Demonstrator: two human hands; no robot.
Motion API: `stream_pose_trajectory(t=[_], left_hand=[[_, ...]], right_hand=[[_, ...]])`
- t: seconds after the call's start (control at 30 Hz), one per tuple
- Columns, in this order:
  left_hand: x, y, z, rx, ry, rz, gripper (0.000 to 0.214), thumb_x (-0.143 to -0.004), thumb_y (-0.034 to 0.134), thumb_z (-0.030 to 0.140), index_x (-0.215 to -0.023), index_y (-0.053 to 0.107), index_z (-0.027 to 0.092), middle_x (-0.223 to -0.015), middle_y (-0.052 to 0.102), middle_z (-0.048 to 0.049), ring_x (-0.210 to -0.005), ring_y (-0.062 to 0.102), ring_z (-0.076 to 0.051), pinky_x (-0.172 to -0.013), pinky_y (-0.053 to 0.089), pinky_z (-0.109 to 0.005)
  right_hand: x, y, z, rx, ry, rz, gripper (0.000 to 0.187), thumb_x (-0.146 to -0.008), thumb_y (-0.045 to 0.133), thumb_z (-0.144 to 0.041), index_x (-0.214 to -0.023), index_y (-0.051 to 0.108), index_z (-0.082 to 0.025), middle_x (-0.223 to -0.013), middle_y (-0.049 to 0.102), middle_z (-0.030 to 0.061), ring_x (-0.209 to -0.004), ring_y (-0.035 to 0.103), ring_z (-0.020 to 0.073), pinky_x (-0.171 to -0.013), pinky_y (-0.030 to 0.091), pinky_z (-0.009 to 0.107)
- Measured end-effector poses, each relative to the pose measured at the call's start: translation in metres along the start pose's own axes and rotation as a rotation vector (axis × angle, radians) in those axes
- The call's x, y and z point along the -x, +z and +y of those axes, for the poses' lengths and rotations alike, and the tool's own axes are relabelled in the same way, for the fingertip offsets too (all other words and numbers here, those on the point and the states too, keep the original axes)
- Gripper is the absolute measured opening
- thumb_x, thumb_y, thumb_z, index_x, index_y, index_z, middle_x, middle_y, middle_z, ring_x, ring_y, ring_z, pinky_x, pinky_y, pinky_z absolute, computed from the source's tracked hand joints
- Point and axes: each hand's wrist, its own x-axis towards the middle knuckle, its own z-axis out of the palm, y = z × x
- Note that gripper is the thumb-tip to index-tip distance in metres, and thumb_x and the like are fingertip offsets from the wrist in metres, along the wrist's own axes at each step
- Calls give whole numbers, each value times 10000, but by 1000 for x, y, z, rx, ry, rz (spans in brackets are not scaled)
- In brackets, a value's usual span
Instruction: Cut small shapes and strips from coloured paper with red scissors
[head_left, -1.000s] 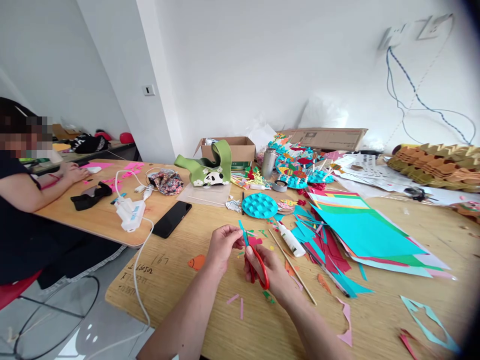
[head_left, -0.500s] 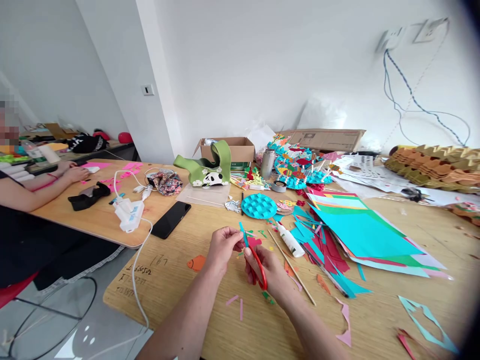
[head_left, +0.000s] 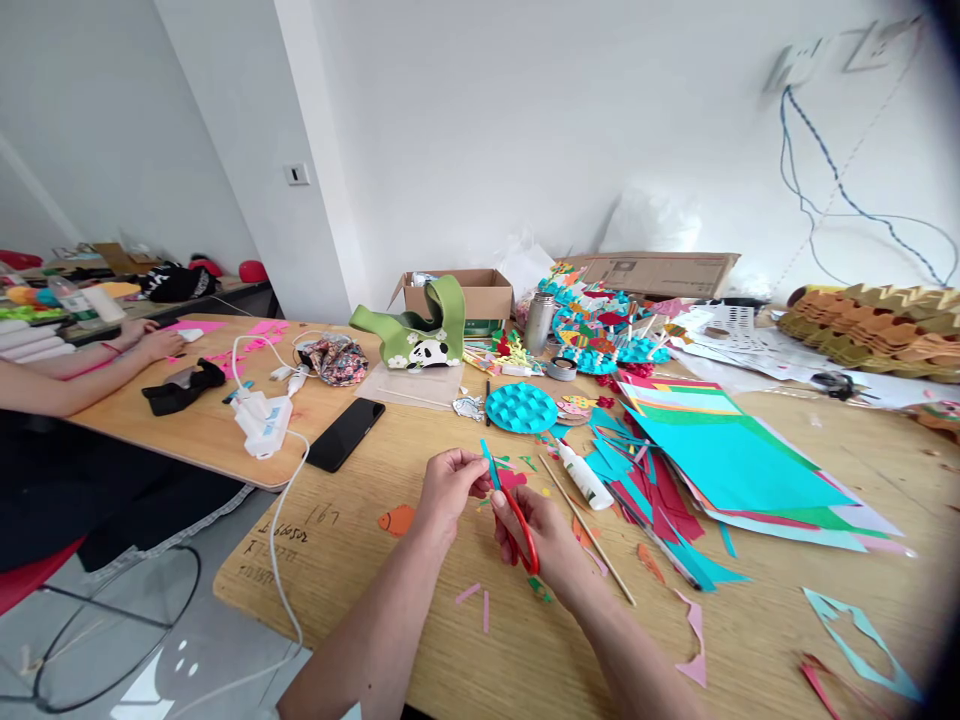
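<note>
Red-handled scissors [head_left: 529, 545] are in my right hand [head_left: 541, 530], with the fingers closed round the handles and the blades pointing up and away. My left hand [head_left: 451, 490] pinches a narrow blue paper strip [head_left: 486, 452] right at the blades. Whether the blades touch the strip I cannot tell. Small paper scraps lie under and behind my hands, among them a dark pink piece [head_left: 513, 479]. To the left of my left wrist rests an orange paper fish [head_left: 397, 520]. Two thin pink strips [head_left: 486, 612] lie between my forearms.
A glue bottle [head_left: 585, 476] and a wooden stick [head_left: 592, 535] lie right of my hands, before stacked coloured paper [head_left: 742, 460]. Behind are a blue textured disc [head_left: 521, 407] and a green panda bag [head_left: 424, 335]. Leftward lie a phone [head_left: 346, 434], a power strip [head_left: 262, 424] and another person's hands [head_left: 154, 343].
Both hands keep nearly the same pose at the strip and scissors. The view has shifted slightly, and the person at the left has leaned out of the picture somewhat.
</note>
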Motion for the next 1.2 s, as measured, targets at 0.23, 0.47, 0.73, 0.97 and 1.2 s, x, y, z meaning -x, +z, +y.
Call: stream_pose_trajectory(t=[0.23,0.47,0.73,0.97,1.2], left_hand=[[0,0,0,0,6,-10,147,-616,674,255,-626,616,121,-542,606,-17,-480,536,-98,-502,435,-224],[1,2,4,27,-10,3,161,-584,697,261,-591,614,123,-525,606,-18,-470,534,-96,-489,430,-215],[1,2,5,50,-12,9,140,-570,699,238,-587,617,126,-520,604,-12,-473,538,-97,-491,434,-216],[1,2,7,38,-32,13,142,-582,692,246,-582,623,123,-513,605,-15,-468,532,-94,-485,423,-211],[1,2,6,18,-28,14,154,-574,697,249,-583,617,118,-503,597,-16,-464,531,-98,-478,426,-213]], right_hand=[[1,0,-2,-9,9,-1,464,-718,548,-633,-653,391,-201,-473,523,-46,-362,484,89,-361,327,195],[2,0,-4,6,20,10,478,-703,545,-652,-655,412,-196,-468,523,-41,-359,488,94,-351,321,193],[4,-1,-9,14,29,10,472,-687,570,-644,-650,418,-198,-483,525,-40,-376,492,96,-369,334,200],[4,1,-8,11,25,-8,478,-713,513,-668,-662,403,-205,-489,527,-40,-371,486,102,-370,320,210],[-1,0,2,-29,24,-33,475,-715,533,-652,-676,408,-195,-498,530,-48,-350,486,89,-352,313,196]])
